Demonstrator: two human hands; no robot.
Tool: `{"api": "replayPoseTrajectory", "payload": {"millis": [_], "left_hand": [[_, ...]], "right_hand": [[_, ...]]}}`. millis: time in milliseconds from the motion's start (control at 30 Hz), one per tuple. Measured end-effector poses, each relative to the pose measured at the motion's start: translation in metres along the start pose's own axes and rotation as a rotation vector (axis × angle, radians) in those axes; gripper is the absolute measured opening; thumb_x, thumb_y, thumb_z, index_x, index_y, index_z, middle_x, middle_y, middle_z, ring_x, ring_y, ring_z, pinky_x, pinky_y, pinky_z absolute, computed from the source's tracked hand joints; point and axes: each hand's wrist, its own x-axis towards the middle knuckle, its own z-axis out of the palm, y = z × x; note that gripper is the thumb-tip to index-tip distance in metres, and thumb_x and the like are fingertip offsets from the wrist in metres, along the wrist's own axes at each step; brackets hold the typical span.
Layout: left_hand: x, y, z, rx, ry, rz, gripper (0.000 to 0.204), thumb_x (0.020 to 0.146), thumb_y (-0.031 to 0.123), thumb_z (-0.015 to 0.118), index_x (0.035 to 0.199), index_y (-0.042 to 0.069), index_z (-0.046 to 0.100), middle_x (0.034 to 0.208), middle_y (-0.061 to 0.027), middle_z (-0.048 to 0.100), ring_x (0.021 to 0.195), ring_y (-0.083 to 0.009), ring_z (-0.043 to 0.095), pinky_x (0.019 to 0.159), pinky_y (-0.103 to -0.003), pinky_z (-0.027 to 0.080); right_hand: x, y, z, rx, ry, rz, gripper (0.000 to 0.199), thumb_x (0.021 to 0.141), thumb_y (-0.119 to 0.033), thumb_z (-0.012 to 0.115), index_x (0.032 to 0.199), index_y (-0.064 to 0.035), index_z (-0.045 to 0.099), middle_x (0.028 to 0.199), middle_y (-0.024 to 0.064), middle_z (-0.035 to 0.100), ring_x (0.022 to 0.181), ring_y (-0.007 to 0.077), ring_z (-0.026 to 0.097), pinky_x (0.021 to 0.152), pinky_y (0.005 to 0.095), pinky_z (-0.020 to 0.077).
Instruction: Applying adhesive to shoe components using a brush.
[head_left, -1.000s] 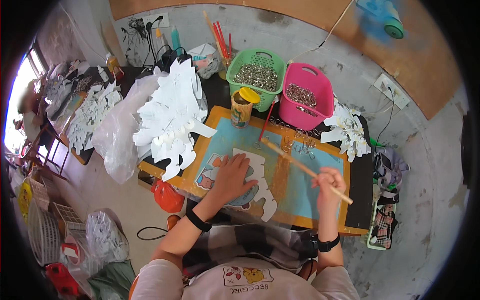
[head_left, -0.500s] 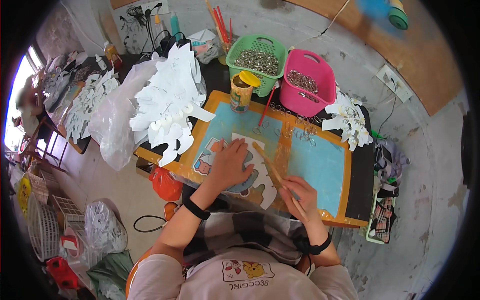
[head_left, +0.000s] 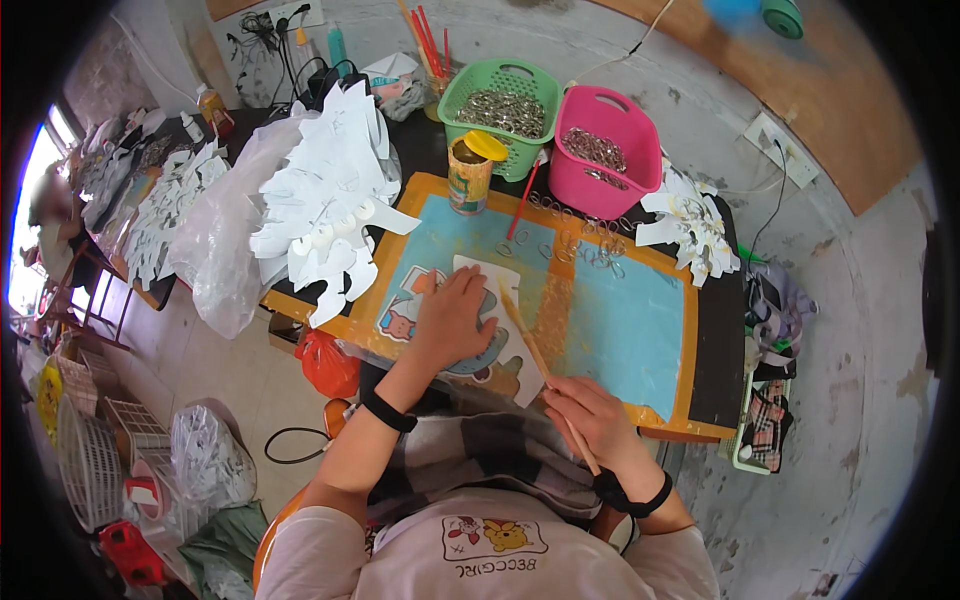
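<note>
My left hand (head_left: 455,322) lies flat with spread fingers on a white cut-out sheet (head_left: 518,368) and a printed cartoon cut-out (head_left: 398,322), partly covering both. In my right hand (head_left: 590,412) is a long wooden-handled brush (head_left: 532,345), slanting away to the left. Its tip rests on or just over the upper right edge of the white sheet; whether it touches I cannot tell. Beneath lies a light blue work mat (head_left: 640,345) with orange-brown borders. An open jar with a yellow lid (head_left: 468,180) stands beyond my left hand.
Green (head_left: 505,80) and pink (head_left: 640,150) baskets of metal rings stand at the back. Loose rings (head_left: 590,250) and a red stick (head_left: 522,205) lie before them. White cut-outs are piled left (head_left: 325,190) and right (head_left: 690,230). Another person (head_left: 60,215) sits far left.
The brush in my right hand has shifted slightly left along the white sheet's edge, the hand moving a little lower. My left hand remains pressed on the cut-outs. The view has shifted slightly.
</note>
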Motion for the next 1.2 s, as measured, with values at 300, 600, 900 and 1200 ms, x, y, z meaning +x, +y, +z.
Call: {"api": "replayPoseTrajectory", "payload": {"millis": [300,600,900,1200], "left_hand": [[0.001,0.003,-0.003,0.004,-0.023,-0.014,0.062,0.075,0.026,0.071,0.127,0.001,0.051,0.135,-0.0169,0.051,0.126,-0.0336,0.049,0.110,-0.057,0.028],[0.001,0.001,-0.002,-0.010,-0.043,-0.034,0.062,0.076,0.027,0.071,0.130,0.002,0.050,0.137,-0.0168,0.050,0.129,-0.0321,0.047,0.110,-0.056,0.027],[0.001,-0.004,0.007,0.032,-0.061,-0.020,0.062,0.077,0.029,0.069,0.128,0.001,0.048,0.139,-0.0157,0.048,0.132,-0.0302,0.043,0.108,-0.062,0.028],[-0.002,-0.007,0.008,0.018,-0.039,-0.004,0.062,0.081,0.032,0.067,0.130,0.000,0.048,0.140,-0.0167,0.047,0.132,-0.0304,0.043,0.107,-0.061,0.029]], "right_hand": [[-0.008,-0.021,-0.035,-0.017,-0.092,-0.095,0.023,0.072,-0.003,0.072,0.093,0.0001,0.066,0.105,0.0096,0.064,0.095,0.0279,0.064,0.075,0.0350,0.0556],[-0.022,-0.038,-0.121,0.161,-0.261,0.077,0.020,0.073,-0.005,0.070,0.091,0.0002,0.070,0.093,0.0111,0.069,0.082,0.0279,0.068,0.070,0.0353,0.0571],[0.039,-0.067,-0.231,-0.084,0.220,0.167,0.034,0.085,-0.033,0.067,0.082,0.0013,0.068,0.089,0.0166,0.066,0.078,0.0233,0.064,0.068,0.0326,0.0531],[0.179,-0.094,-0.328,-0.136,-0.087,0.177,0.031,0.094,-0.032,0.059,0.106,-0.0028,0.059,0.105,0.0116,0.054,0.085,0.0191,0.055,0.079,0.0309,0.0465]]}}
